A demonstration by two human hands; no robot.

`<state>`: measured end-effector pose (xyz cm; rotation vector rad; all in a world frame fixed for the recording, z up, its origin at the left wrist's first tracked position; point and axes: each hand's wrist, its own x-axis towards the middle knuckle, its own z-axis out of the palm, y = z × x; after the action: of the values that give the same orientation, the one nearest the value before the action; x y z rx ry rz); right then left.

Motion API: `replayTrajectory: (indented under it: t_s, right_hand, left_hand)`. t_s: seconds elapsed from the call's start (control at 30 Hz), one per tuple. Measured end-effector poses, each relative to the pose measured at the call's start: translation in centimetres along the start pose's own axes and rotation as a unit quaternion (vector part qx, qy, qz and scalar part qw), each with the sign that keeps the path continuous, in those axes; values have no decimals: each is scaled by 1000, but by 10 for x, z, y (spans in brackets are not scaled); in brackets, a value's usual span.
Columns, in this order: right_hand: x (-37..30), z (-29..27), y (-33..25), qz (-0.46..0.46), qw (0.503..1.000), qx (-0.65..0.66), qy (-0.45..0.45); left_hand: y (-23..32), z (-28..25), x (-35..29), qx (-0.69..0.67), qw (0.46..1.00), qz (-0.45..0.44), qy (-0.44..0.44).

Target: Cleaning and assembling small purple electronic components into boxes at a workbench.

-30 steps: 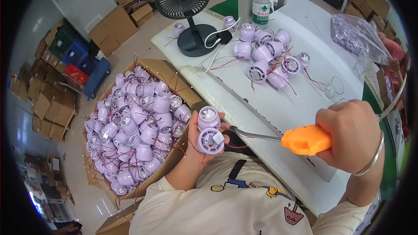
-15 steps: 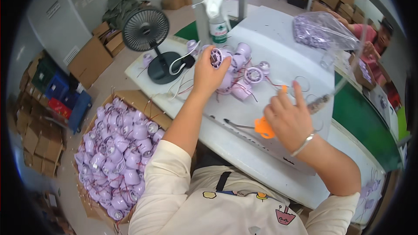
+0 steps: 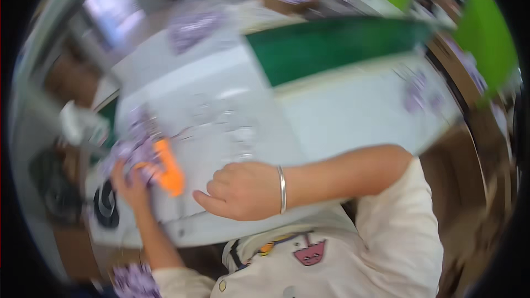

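Motion smears the picture, most of all at the left. My left hand (image 3: 131, 187) reaches to the left part of the white table, with thumb and fingers around a purple lamp holder (image 3: 126, 153) at the near side of a blurred heap of purple lamp holders (image 3: 138, 138). Right beside that hand an orange-handled tool (image 3: 168, 170) lies against the heap, apart from my right hand. Palm down over the table's front part, my right hand (image 3: 237, 190) has its fingers curled and its thumb pointing left. A silver bangle circles that wrist. The palm is hidden.
Clear rings (image 3: 243, 132) lie mid-table. Behind them is a plastic bag of purple parts (image 3: 196, 19). A green mat (image 3: 331, 49) crosses the right side, with some purple parts (image 3: 420, 94) nearer. A spray bottle (image 3: 83, 124) stands left; more lamp holders (image 3: 135, 280) are below the table.
The view has swung to the right. The orange-handled tool, under my right hand before, now lies by the heap. My right hand has drawn back and its raised finger has curled in.
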<state>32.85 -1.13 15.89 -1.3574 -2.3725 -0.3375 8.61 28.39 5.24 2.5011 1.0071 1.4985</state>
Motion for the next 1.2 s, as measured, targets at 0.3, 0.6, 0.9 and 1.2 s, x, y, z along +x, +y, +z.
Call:
replayTrajectory:
  t_s: [0.3,0.6,0.9,1.2]
  right_hand:
    - [-325,-95,-35,536,680,-205,456]
    - [-654,207,-199,956,260,133,33]
    - [-541,262,-210,926,270,249,-86]
    - [-513,306,-168,921,255,253,148]
  left_hand:
    - [-24,-18,8,-61,997,20,53]
    - [12,-14,7,293,905,244,187]
    - [-44,-22,20,125,969,-75,198]
    - [-74,-26,22,320,938,56,122]
